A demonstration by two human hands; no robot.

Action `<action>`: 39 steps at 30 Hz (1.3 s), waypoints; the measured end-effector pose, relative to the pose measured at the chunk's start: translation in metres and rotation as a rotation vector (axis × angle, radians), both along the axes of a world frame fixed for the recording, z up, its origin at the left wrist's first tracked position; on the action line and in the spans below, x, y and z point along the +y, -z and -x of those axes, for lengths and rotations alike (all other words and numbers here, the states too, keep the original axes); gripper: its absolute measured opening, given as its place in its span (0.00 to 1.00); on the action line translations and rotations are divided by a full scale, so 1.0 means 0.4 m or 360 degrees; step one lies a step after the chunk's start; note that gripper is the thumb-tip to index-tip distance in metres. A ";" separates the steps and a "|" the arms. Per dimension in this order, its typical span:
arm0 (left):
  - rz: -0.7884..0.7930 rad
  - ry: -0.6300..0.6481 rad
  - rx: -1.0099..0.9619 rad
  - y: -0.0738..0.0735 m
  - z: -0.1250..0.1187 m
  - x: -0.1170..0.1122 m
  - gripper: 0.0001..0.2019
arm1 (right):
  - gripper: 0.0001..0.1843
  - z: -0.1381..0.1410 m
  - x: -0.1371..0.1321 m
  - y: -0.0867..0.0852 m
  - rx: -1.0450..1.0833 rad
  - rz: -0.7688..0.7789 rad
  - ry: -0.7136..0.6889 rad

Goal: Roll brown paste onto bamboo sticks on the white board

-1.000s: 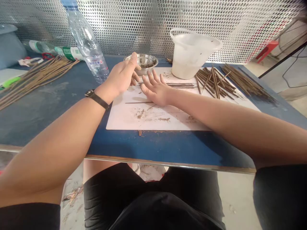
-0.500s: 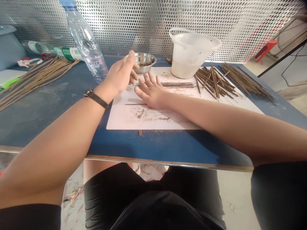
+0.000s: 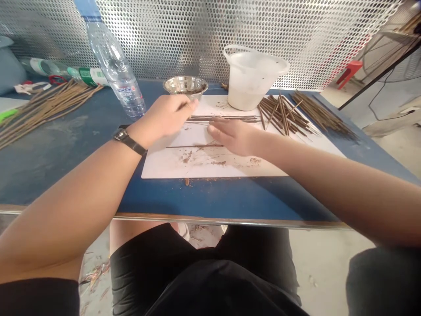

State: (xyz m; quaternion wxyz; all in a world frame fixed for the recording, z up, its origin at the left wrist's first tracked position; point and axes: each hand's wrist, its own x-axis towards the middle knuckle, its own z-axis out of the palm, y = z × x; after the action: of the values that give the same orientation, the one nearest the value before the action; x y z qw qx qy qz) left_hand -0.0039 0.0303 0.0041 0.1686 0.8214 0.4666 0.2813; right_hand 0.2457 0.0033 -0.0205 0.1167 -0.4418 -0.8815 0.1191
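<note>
My right hand (image 3: 234, 135) lies flat and palm down over the white board (image 3: 161, 166), its fingers stretched out to the left. Under and beside it runs a thin dark stick (image 3: 184, 146) coated along part of its length with brown paste; the rest is hidden by the palm. My left hand (image 3: 169, 115), with a dark watch at the wrist, hovers over the board's left part, just in front of the metal bowl (image 3: 186, 84). Its fingers are blurred and partly hidden, so what they hold cannot be made out. A row of thin sticks (image 3: 200, 118) lies just beyond both hands.
A white plastic jug (image 3: 245, 83) stands at the board's back edge. Brown coated sticks (image 3: 284, 116) and a bundle of thin sticks (image 3: 322, 114) lie to the right. A tall plastic bottle (image 3: 115, 66) and long brown strands (image 3: 49, 109) are on the left. Brown crumbs (image 3: 219, 163) dot the board.
My right hand has shifted right, uncovering more of the stick, which now shows brown paste. My left hand has turned and lowered, its raised thumb coming down. The view has shifted slightly.
</note>
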 end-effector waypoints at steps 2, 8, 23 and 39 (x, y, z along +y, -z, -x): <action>0.0037 0.0117 0.0293 0.004 -0.022 -0.035 0.28 | 0.51 -0.017 -0.057 0.022 -0.0064 0.0039 -0.0091; 0.0201 0.0388 0.0853 0.045 -0.091 -0.182 0.34 | 0.66 -0.017 -0.166 0.031 -0.0222 0.0203 -0.0072; -0.0027 0.0256 0.0717 0.108 -0.076 -0.413 0.47 | 0.66 -0.064 -0.329 0.050 0.0027 0.0090 -0.0218; -0.0038 0.0219 0.0721 0.109 -0.064 -0.446 0.47 | 0.63 -0.126 -0.318 0.065 -0.0068 0.0031 -0.0099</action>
State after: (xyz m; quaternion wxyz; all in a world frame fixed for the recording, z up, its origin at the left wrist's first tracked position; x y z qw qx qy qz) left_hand 0.0217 -0.1482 -0.0395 0.0687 0.8954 0.4320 0.0831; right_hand 0.2963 -0.1240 -0.0465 0.0898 -0.4176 -0.8960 0.1217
